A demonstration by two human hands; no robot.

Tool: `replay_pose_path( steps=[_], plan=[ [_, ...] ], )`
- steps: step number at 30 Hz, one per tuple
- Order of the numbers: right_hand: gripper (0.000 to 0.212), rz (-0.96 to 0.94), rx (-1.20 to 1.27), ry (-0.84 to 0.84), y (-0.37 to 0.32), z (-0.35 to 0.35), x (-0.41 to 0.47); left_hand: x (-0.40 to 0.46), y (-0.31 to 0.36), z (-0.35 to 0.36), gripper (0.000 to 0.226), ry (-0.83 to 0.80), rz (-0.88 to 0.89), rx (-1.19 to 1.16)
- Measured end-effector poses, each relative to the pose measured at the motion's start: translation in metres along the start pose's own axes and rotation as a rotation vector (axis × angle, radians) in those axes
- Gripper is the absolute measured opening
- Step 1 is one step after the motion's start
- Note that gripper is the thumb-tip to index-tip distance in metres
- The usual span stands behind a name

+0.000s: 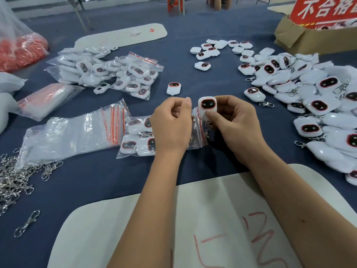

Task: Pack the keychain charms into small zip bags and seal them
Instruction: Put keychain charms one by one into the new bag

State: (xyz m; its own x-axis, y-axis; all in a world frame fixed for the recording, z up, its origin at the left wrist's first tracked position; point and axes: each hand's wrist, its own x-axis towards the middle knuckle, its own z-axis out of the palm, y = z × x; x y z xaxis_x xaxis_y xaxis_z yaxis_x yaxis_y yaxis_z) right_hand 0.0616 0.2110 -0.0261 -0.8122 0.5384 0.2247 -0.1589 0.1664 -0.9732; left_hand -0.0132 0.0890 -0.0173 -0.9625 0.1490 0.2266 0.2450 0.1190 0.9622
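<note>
Both bare forearms reaching forward, wrists close together. Left hand (172, 124) curled, thumb up top, pinching something. Right hand (234, 120) curled too, thumb pressed forward, fingers wrapped in a grip.

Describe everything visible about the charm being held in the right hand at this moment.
The charm is a small white rounded-rectangle piece, glossy like plastic, with a dark oval face panel ringed in red and two small marks like eyes. It stands upright, face toward the camera, above the table. The right hand pinches its lower part, thumb on the front. Its bottom sits at the mouth of a clear zip bag that the left hand holds. Any keyring is hidden.
</note>
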Motion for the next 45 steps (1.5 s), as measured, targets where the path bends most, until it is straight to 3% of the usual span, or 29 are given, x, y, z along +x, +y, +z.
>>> replay_pose_path(
  steps=[3,7,12,16,20,27,33,37,45],
  plan=[
    [0.023,-0.004,0.008,0.044,0.000,0.000,0.001,-0.003,0.003,0.002,0.011,0.034,0.092,0.095],
    [0.017,0.022,0.110,0.149,0.001,-0.002,0.005,-0.016,0.007,0.007,0.003,0.041,0.325,0.393],
    [0.018,0.055,0.249,0.217,-0.003,-0.003,0.006,-0.028,0.012,0.015,0.017,-0.036,0.259,0.772],
    [0.022,0.078,0.242,0.224,-0.002,-0.001,0.007,-0.038,0.019,0.025,0.014,-0.137,0.271,0.839],
    [0.023,0.107,0.245,0.286,-0.001,-0.003,0.007,-0.037,0.021,0.025,0.016,-0.161,0.253,0.802],
    [0.021,0.092,0.205,0.268,0.002,-0.003,0.007,-0.039,0.020,0.025,0.027,0.035,0.237,0.871],
    [0.010,0.091,0.192,0.249,0.004,-0.002,0.007,-0.032,0.018,0.017,0.014,0.047,0.146,0.859],
    [0.014,0.109,0.185,0.233,0.004,-0.002,0.007,-0.021,0.021,0.007,0.010,0.040,0.035,0.682],
    [0.014,0.081,0.144,0.186,0.003,0.000,0.006,0.003,0.015,-0.021,0.026,-0.116,-0.150,0.241]
  ],
)
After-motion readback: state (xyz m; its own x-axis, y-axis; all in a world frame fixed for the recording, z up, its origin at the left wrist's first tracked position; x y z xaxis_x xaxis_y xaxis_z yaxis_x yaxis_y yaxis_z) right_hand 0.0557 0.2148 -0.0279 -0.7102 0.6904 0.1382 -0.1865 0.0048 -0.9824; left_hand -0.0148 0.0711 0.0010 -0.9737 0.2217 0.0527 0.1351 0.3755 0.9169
